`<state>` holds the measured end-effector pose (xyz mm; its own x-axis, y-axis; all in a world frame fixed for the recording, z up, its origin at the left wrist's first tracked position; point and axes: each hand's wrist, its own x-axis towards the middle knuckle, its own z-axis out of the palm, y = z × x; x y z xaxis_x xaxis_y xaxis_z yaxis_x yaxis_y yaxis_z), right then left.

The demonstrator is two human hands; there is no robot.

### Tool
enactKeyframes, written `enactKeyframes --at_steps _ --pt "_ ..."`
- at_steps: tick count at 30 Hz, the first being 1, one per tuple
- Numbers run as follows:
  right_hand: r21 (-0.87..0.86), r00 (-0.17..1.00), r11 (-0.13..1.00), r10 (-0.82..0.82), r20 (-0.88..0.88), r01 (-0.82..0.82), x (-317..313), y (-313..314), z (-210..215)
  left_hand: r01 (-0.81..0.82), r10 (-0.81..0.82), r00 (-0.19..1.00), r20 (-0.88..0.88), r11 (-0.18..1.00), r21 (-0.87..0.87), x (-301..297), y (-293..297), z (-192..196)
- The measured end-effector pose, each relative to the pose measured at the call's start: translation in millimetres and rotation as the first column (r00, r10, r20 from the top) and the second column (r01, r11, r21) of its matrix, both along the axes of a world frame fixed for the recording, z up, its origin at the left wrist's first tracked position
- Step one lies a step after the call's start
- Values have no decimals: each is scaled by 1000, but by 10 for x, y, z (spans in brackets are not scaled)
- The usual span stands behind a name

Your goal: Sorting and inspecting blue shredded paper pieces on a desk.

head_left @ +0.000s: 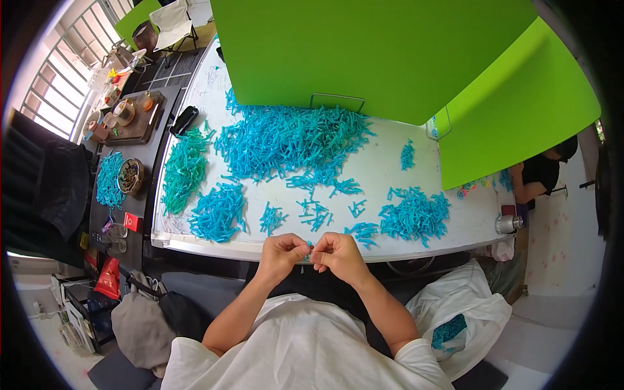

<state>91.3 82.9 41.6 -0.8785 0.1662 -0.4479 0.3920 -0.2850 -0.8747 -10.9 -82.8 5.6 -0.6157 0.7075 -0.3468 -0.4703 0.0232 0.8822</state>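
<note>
My left hand (283, 255) is closed in a pinch on a small blue plastic piece (308, 246) at the table's front edge. Fingertips of my right hand (340, 255) pinch at the same piece from the other side; most of it is hidden by the fingers. Just beyond my hands lie loose blue pieces (314, 214), thin and branched. A small cluster (272, 218) is to their left, and another small heap (362, 233) lies to the right. Larger blue heaps sit at left (218, 213) and right (416, 214).
A big blue-green pile (292, 143) spreads across the white table (403, 130) below green panels (364, 52). A greener heap (185, 169) lies left, near a black case (184, 121). A white bag (468, 305) stands at my right. Another person's arm (528, 188) shows far right.
</note>
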Motion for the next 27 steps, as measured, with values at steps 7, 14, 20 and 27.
enactKeyframes --at_steps 7,14,20,27 --pt "-82 990 987 -138 -28 135 84 -93 -230 -104 77 973 -216 988 -116 173 67 -8" --pt "-254 995 964 -92 -32 81 108 24 -287 -14 5 997 -71 992 -127 94 79 47" --pt "-184 999 983 -5 -39 -3 87 84 -223 10 -17 998 -55 993 -119 96 52 -1" --pt "-283 998 957 -48 51 61 77 152 -247 27 -33 999 -34 989 -143 102 113 58"
